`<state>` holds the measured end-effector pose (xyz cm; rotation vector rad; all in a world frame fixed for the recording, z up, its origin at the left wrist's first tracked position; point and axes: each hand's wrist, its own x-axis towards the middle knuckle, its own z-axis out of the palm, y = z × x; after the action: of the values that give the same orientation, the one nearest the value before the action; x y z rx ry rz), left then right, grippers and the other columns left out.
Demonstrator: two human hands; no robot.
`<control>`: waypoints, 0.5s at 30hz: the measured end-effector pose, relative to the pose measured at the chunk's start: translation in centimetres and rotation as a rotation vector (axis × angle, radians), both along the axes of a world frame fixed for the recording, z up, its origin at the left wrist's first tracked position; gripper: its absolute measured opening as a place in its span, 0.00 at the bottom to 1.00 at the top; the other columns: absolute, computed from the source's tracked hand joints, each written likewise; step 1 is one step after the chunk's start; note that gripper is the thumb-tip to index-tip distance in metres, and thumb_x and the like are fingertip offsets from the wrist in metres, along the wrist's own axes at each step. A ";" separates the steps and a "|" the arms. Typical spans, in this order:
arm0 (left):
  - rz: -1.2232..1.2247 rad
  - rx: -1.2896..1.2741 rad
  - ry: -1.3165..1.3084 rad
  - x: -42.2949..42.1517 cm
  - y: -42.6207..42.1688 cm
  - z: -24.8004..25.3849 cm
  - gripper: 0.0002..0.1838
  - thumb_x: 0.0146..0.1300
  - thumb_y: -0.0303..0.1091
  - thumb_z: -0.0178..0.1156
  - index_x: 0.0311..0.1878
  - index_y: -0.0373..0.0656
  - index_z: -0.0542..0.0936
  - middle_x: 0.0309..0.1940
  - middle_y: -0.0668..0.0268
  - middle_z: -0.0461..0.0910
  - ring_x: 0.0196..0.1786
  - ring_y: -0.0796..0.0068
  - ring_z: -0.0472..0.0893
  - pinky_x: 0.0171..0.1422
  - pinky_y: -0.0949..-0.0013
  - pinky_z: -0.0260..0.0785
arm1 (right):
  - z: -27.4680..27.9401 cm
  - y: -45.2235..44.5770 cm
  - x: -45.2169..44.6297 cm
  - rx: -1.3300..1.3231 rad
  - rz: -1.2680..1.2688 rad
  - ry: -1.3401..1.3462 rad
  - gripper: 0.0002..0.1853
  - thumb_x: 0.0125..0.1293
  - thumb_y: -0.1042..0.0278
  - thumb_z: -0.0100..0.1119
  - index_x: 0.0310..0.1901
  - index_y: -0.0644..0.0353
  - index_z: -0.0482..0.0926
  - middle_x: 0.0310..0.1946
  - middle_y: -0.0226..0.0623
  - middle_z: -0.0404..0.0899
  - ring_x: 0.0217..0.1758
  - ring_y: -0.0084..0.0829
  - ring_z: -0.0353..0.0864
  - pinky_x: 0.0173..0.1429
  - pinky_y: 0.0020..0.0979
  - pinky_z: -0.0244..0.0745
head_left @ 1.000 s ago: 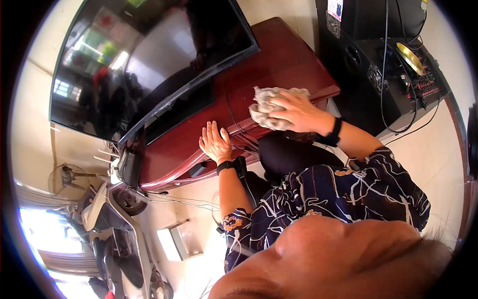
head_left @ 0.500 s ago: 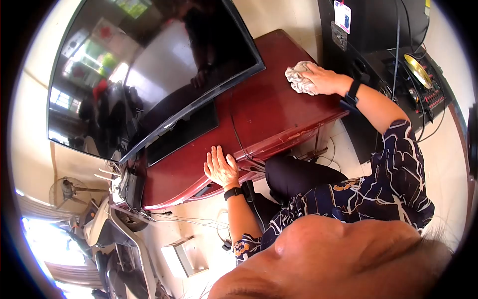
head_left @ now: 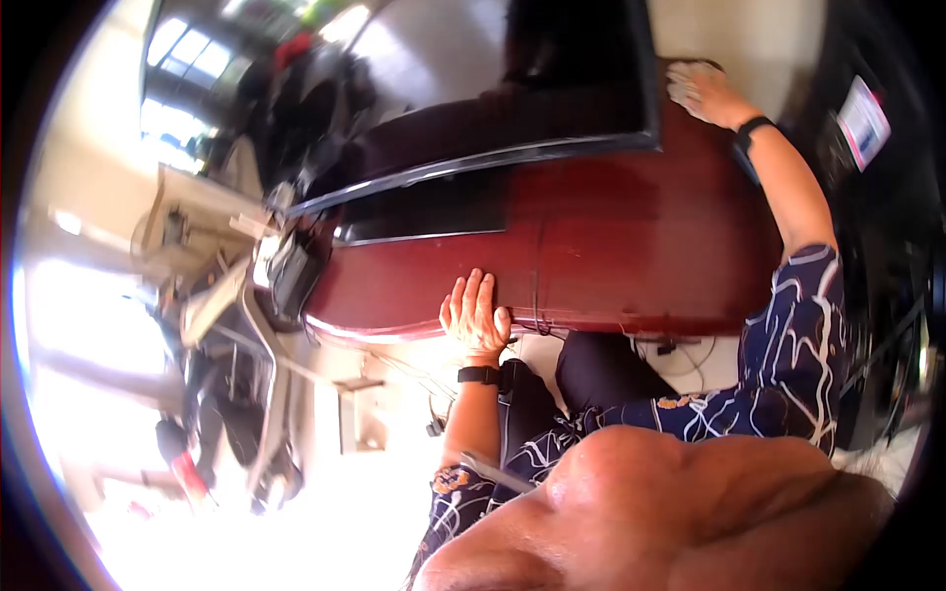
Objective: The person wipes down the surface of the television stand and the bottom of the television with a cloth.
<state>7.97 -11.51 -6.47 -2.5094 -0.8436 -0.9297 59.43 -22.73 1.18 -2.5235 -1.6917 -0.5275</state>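
Note:
My right hand (head_left: pixel 719 98) presses a pale crumpled cloth (head_left: pixel 690 83) onto the far right corner of a glossy dark red cabinet top (head_left: pixel 631 236), beside the television's edge. Fingers lie over the cloth, partly blurred. Near the front edge, my left hand (head_left: pixel 477 313) rests flat on the cabinet with its fingers stretched out and nothing in it. A large television (head_left: pixel 443 89) stands over the back of the cabinet, its screen full of reflections. Below it lies a flat black panel (head_left: pixel 424 212). A thin dark cable (head_left: pixel 536 266) runs across the top between the hands.
At the cabinet's left end sits a dark box-shaped device (head_left: pixel 294 276) with wires. A badge-like card (head_left: pixel 863 122) hangs against dark equipment on the right. A standing fan (head_left: pixel 172 231) and what looks like a motorbike (head_left: pixel 236 394) are at the left. Cables dangle below the cabinet.
My right hand has slid the cloth away from me to the cabinet's far right corner. My left hand stays flat near the front edge. The head view has turned.

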 end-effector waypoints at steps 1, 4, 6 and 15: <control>-0.008 -0.010 -0.007 -0.2 -0.3 0.5 0.28 0.69 0.52 0.35 0.56 0.50 0.79 0.58 0.67 0.78 0.62 0.61 0.74 0.68 0.55 0.55 | -0.4 -0.4 1.1 0.135 -0.065 0.188 0.26 0.66 0.54 0.53 0.64 0.52 0.67 0.61 0.43 0.71 0.65 0.45 0.68 0.68 0.44 0.61; 0.005 0.004 -0.057 0.0 0.0 0.3 0.27 0.67 0.54 0.37 0.54 0.51 0.79 0.56 0.67 0.79 0.60 0.61 0.75 0.67 0.55 0.57 | -5.2 3.6 9.7 0.106 -0.102 0.313 0.30 0.68 0.50 0.52 0.68 0.52 0.61 0.63 0.46 0.68 0.65 0.56 0.66 0.68 0.48 0.61; 0.020 -0.017 -0.075 0.0 -0.2 0.6 0.26 0.67 0.55 0.38 0.53 0.52 0.80 0.56 0.67 0.79 0.60 0.61 0.75 0.66 0.55 0.57 | -7.5 5.8 13.9 0.120 -0.181 0.257 0.31 0.67 0.48 0.52 0.68 0.52 0.62 0.64 0.48 0.67 0.64 0.60 0.66 0.68 0.50 0.62; 0.012 -0.008 -0.119 -0.3 -0.2 0.5 0.25 0.62 0.55 0.45 0.54 0.53 0.79 0.57 0.67 0.77 0.61 0.62 0.73 0.65 0.55 0.60 | -11.4 8.8 24.4 -0.067 -0.063 0.307 0.33 0.69 0.50 0.49 0.72 0.51 0.57 0.65 0.56 0.66 0.64 0.56 0.69 0.65 0.47 0.69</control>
<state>7.64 -11.68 -5.97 -2.4734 -0.8987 -1.0832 83.86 -13.92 -10.18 -2.5479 -1.5469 -0.0796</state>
